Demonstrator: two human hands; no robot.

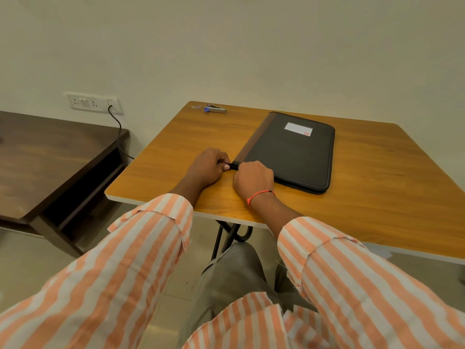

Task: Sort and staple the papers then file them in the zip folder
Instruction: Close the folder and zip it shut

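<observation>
A black zip folder (289,149) with a white label and a brown spine lies flat on the wooden table (176,137). My left hand (208,167) pinches a black tab at the folder's near left corner. My right hand (254,178), with a red thread on the wrist, grips the same corner from the right. A stapler (216,109) with a blue end lies at the table's far left corner, next to a few small clips (196,106). No loose papers are in sight.
A dark wooden side table (50,159) stands to the left, lower than the work table. A wall socket (93,103) with a black cable is behind it. The table's folding legs (229,235) and my knees are under the near edge.
</observation>
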